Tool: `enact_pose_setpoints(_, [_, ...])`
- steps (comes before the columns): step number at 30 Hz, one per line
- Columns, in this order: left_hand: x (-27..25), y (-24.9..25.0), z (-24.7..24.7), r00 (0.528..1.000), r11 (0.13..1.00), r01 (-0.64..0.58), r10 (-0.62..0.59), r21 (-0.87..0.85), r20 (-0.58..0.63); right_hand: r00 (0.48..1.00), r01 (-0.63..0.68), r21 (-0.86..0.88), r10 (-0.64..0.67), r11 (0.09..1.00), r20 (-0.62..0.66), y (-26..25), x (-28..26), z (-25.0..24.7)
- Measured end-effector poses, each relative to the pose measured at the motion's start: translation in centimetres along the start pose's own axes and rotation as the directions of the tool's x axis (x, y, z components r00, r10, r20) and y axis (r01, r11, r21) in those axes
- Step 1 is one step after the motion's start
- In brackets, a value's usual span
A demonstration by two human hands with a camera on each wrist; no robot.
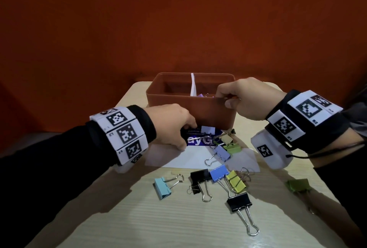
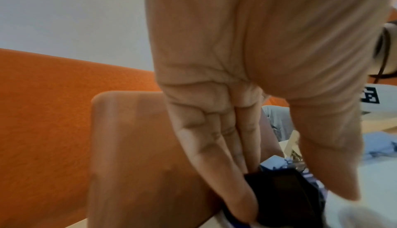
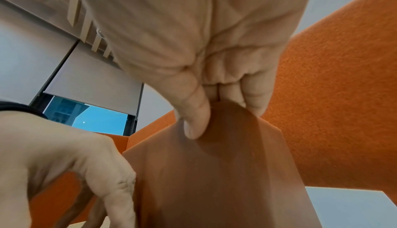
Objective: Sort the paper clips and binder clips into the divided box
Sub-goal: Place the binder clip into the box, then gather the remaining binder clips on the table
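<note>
From the head view, a brown divided box [image 1: 190, 107] is sitting at the far side of a pale wooden worktop [image 1: 139, 218], with a white divider [image 1: 193, 85] splitting it into a left and a right compartment; a few clips [image 1: 204, 95] are showing in the right one. The right hand [image 1: 244, 99] is pinching the box's near rim between thumb and curled fingers. The left hand [image 1: 172, 124] is reaching to the foot of the box, its fingers closing on a black binder clip [image 1: 185, 131] that is lying on a blue printed card [image 1: 200, 138]. Loose binder clips are lying on the worktop nearer the person: a light blue one [image 1: 161, 187], a black one [image 1: 199, 176], a blue one [image 1: 218, 172], a yellow-green one [image 1: 236, 181] and another black one [image 1: 239, 201]. From the left wrist view, the left hand's fingers [image 2: 225, 172] and thumb are pinching the black clip [image 2: 283, 197] right against the box wall [image 2: 137, 155]. From the right wrist view, the right hand's thumb [image 3: 196, 119] is pressing on the outside of the box wall [image 3: 225, 180], with the fingers [image 3: 255, 96] hooking over the rim.
</note>
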State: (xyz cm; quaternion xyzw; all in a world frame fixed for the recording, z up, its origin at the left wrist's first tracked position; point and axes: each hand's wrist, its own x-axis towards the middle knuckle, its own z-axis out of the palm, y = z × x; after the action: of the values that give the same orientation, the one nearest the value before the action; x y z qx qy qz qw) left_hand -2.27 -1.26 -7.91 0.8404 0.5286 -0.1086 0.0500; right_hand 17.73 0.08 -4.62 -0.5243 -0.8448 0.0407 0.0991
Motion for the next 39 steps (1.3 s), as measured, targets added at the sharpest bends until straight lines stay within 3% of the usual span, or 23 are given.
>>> enact_pose_setpoints(5, [-0.1, 0.1, 0.0, 0.998, 0.999, 0.044, -0.044, -0.008, 0.049, 1.000, -0.017, 0.005, 0.017, 1.000, 0.004, -0.1, -0.1, -0.1])
enact_pose_setpoints(12, [-0.9, 0.0, -0.5, 0.997, 0.999, 0.019, -0.016, -0.043, 0.078, 1.000, -0.015, 0.000, 0.015, 1.000, 0.010, -0.1, -0.1, -0.2])
enact_pose_setpoints(16, [-1.7, 0.3, -2.4, 0.997, 0.970, -0.019, 0.038, -0.244, 0.072, 1.000, -0.023, -0.003, 0.023, 1.000, 0.016, -0.1, -0.2, -0.1])
enact_pose_setpoints(21, [-2.5, 0.5, -5.6, 0.990, 0.845, -0.124, 0.074, -0.520, -0.116, 0.999, -0.028, -0.019, 0.028, 0.999, 0.019, -0.3, -0.3, -0.2])
enact_pose_setpoints(26, [-2.0, 0.2, -6.9, 0.918, 0.760, -0.235, -0.033, -0.606, -0.396, 1.000, -0.005, -0.060, 0.005, 0.998, 0.015, -0.5, -0.4, -0.4])
enact_pose_setpoints(32, [-1.3, -0.2, -7.1, 0.847, 0.800, -0.214, -0.134, -0.561, -0.514, 0.999, -0.024, -0.055, 0.026, 0.998, 0.032, -0.2, 0.0, -0.2])
enact_pose_setpoints(38, [0.4, -0.1, -6.3, 0.688, 0.885, -0.167, -0.210, -0.434, -0.694, 1.000, -0.025, 0.047, 0.025, 0.999, 0.011, 0.2, 0.3, -0.1])
enact_pose_setpoints(39, [0.7, 0.0, -6.1, 0.680, 0.889, -0.164, -0.212, -0.427, -0.702, 1.000, -0.021, 0.066, 0.020, 0.998, 0.016, 0.3, 0.3, 0.0])
